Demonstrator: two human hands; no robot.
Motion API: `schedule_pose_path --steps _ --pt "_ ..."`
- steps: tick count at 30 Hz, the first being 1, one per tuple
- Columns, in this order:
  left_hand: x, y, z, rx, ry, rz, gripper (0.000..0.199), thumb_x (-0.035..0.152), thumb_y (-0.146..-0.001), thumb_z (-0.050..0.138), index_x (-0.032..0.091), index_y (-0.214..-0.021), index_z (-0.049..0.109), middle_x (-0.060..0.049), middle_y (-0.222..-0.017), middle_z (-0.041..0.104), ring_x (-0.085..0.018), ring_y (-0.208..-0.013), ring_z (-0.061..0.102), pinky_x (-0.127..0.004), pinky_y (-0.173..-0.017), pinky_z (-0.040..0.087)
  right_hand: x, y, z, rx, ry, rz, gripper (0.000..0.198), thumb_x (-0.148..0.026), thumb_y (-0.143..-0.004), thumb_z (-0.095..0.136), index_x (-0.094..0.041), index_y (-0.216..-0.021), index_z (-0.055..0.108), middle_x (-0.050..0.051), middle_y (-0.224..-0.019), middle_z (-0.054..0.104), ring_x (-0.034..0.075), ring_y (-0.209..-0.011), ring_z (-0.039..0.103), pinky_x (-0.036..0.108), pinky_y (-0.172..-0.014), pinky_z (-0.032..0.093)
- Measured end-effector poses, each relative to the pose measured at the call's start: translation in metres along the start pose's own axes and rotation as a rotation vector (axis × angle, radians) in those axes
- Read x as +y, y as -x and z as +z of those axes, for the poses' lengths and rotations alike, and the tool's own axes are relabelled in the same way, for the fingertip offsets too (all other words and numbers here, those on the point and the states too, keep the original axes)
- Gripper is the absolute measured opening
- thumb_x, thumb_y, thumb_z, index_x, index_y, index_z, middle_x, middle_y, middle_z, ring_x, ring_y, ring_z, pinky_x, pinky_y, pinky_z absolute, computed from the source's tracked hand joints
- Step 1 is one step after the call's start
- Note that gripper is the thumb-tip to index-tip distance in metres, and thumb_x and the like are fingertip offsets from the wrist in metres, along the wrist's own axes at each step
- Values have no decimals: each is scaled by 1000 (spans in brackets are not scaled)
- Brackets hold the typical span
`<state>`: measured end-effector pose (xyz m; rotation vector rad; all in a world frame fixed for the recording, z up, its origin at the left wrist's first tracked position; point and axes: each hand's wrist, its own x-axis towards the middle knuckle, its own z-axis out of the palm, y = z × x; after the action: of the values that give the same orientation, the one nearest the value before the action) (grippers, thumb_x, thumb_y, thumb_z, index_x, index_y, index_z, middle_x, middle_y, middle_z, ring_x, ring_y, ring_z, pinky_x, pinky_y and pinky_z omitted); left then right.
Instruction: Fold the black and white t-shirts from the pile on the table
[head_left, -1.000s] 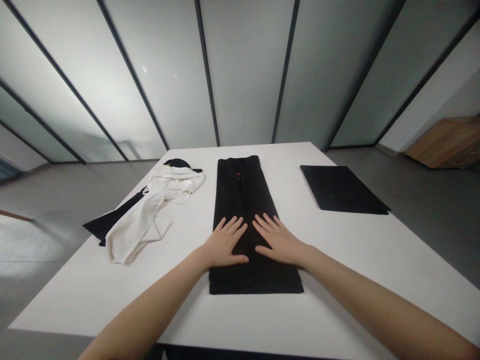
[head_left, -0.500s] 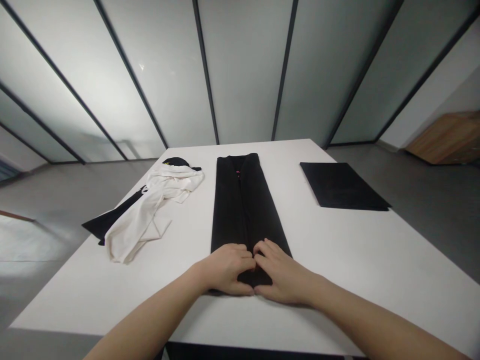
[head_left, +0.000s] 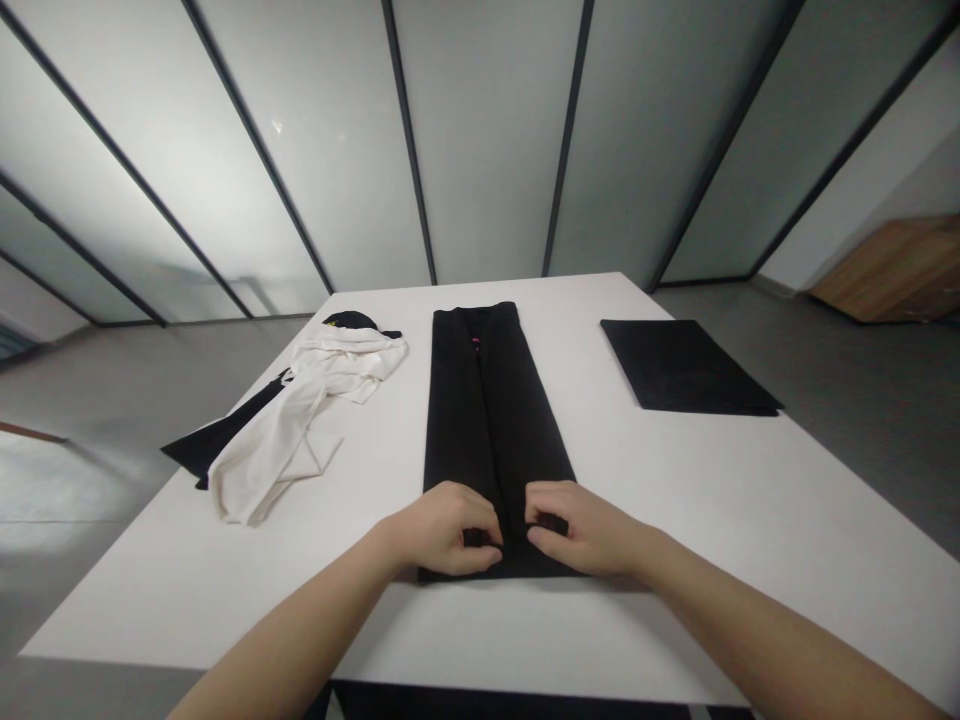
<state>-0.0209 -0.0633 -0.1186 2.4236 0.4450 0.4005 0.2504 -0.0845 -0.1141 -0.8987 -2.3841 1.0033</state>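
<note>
A long black garment (head_left: pixel 480 420) lies folded on the white table in front of me, with two flaps meeting along its middle and a small pink mark inside the far opening. Over its near end, my left hand (head_left: pixel 450 530) has curled fingers, thumb and fingertips pinched at the cloth left of the middle line. On the other side of that line, my right hand (head_left: pixel 581 525) is bent the same way, its thumb and fingertips closing on the fabric. The exact bit of cloth in each pinch is partly hidden by the fingers.
On the left of the white table (head_left: pixel 390 640) lies a crumpled white garment (head_left: pixel 300 420), over a black cloth (head_left: pixel 232 430) and beside a black cap-like item (head_left: pixel 352 320). A flat folded black piece (head_left: pixel 686 365) rests at the right edge. Frosted panels (head_left: pixel 487 140) stand behind.
My hands have moved apart from where they nearly met over the middle line, the left slightly leftward, the right rightward. The garment's near edge shows more between them.
</note>
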Motion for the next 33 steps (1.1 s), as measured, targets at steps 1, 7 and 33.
schedule_pose_path --steps 1,7,33 --pt "-1 0 1 -4 -4 3 9 25 -95 70 20 -96 78 -5 -86 79 -18 -78 73 -28 -73 53 1 0 0 20 -10 -8 13 -17 -90 62 -23 -81 55 -1 -81 57 16 -73 52 29 -67 37" --pt "-5 -3 9 -26 -49 28 7 26 -93 74 21 -93 79 -4 -85 80 -19 -78 73 -29 -73 53 6 3 -1 111 -65 -153 14 -20 -88 60 -24 -78 50 -2 -76 53 16 -70 50 30 -65 35" --pt "-4 -5 15 -145 -225 -32 26 41 -85 88 24 -89 69 3 -79 73 -18 -72 70 -31 -61 42 12 -6 14 25 -95 59 11 -16 -89 65 -22 -95 72 -1 -78 73 16 -68 67 27 -66 48"
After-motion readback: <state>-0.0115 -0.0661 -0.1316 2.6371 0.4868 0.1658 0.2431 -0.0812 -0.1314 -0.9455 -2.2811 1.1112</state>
